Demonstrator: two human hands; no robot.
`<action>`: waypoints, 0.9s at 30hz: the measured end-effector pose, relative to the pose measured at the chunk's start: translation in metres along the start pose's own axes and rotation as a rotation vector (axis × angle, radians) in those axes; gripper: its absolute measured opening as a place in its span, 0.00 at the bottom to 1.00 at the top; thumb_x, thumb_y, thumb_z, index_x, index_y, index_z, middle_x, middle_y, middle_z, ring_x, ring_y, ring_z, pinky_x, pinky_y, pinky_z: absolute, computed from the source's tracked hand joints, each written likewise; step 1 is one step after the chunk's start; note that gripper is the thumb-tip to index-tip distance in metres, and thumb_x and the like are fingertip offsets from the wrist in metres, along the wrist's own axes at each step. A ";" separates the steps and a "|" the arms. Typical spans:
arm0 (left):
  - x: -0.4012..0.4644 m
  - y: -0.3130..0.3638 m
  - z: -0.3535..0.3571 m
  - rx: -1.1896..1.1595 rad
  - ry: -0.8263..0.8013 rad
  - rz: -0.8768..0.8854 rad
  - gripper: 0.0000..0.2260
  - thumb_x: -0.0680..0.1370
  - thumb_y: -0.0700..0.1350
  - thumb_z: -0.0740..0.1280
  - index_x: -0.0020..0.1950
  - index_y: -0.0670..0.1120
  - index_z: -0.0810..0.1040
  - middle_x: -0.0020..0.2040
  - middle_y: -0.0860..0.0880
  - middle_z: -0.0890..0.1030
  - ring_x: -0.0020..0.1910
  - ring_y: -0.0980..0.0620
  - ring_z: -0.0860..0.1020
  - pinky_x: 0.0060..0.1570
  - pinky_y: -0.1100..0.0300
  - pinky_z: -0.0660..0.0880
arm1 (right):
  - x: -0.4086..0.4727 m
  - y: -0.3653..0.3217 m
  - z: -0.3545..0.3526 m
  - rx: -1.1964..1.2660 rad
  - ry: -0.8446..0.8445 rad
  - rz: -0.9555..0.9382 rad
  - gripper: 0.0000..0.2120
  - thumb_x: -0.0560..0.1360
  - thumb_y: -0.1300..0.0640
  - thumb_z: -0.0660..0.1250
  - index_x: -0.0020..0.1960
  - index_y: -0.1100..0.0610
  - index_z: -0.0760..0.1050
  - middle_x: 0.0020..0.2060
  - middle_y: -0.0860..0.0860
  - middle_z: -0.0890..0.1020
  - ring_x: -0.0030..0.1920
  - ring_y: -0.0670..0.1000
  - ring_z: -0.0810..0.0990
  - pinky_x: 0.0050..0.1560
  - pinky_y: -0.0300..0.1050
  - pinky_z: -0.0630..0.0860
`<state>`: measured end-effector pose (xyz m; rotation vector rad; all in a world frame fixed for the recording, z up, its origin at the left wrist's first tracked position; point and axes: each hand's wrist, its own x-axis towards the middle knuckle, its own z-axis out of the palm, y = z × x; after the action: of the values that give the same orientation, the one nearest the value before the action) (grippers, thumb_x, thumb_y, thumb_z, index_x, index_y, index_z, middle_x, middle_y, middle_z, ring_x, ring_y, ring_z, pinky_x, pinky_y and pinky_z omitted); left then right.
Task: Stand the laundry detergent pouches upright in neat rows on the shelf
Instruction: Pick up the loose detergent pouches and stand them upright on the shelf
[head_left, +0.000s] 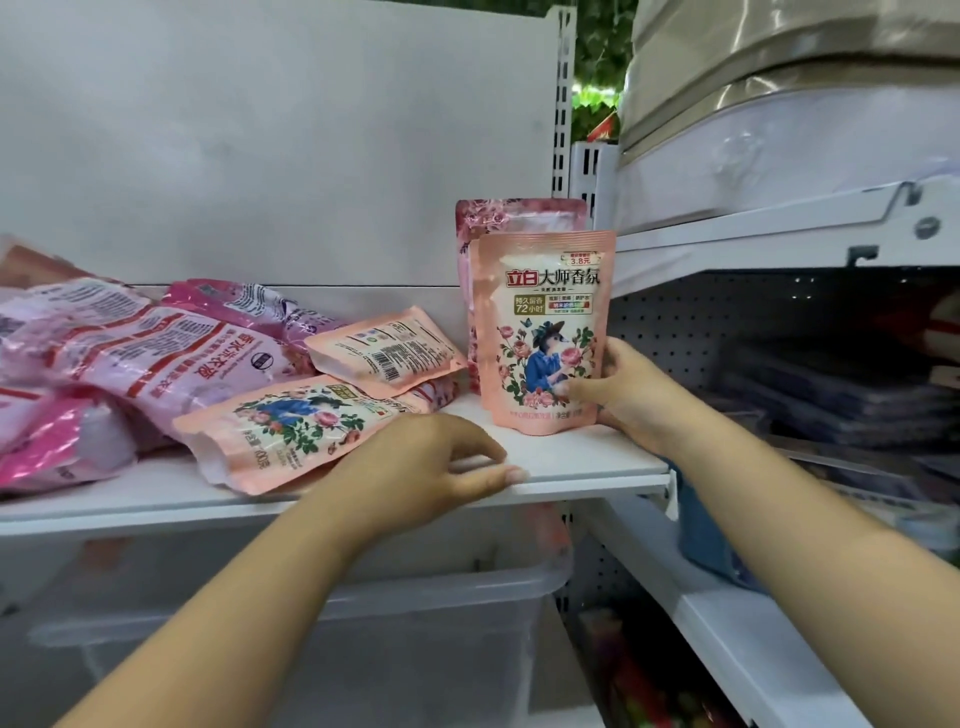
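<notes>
A peach detergent pouch (540, 332) with a rose picture stands upright at the right end of the white shelf (571, 457). My right hand (618, 395) grips its lower right side, thumb on the front. A second pink pouch (514, 218) stands upright right behind it. My left hand (426, 462) rests on the shelf's front edge, fingers relaxed, just right of a peach pouch lying flat (291, 431). Another peach pouch (384, 351) lies back side up behind that one.
Larger pink pouches (150, 358) lie in a loose heap on the shelf's left half. A clear plastic bin (415, 623) sits on the level below. To the right is another shelving unit (779, 234) with bagged bedding above and dark goods behind.
</notes>
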<state>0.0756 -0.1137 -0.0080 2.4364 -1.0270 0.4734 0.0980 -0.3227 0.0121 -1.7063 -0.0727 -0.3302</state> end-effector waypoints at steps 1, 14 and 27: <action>-0.003 0.000 -0.002 -0.031 0.047 0.006 0.27 0.66 0.68 0.59 0.54 0.52 0.81 0.53 0.60 0.79 0.52 0.64 0.75 0.51 0.73 0.69 | -0.003 -0.001 -0.001 -0.095 0.029 -0.022 0.24 0.69 0.66 0.71 0.62 0.57 0.67 0.55 0.53 0.79 0.56 0.53 0.79 0.57 0.54 0.76; -0.053 -0.051 -0.057 0.395 0.171 -0.552 0.27 0.76 0.61 0.55 0.72 0.49 0.63 0.70 0.44 0.67 0.69 0.44 0.63 0.68 0.51 0.61 | -0.055 -0.028 0.088 -0.801 -0.099 -0.326 0.27 0.72 0.41 0.64 0.64 0.56 0.70 0.59 0.51 0.74 0.54 0.48 0.72 0.53 0.40 0.68; -0.114 -0.042 -0.034 0.449 0.328 -0.496 0.28 0.76 0.65 0.49 0.73 0.57 0.57 0.73 0.49 0.60 0.72 0.48 0.56 0.69 0.54 0.53 | -0.029 -0.039 0.131 -0.443 -0.234 0.105 0.29 0.68 0.46 0.71 0.63 0.62 0.71 0.54 0.56 0.79 0.50 0.54 0.78 0.55 0.50 0.73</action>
<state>0.0262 -0.0039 -0.0448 2.7361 -0.1726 0.9617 0.0837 -0.1841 0.0258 -2.1742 -0.0855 -0.0670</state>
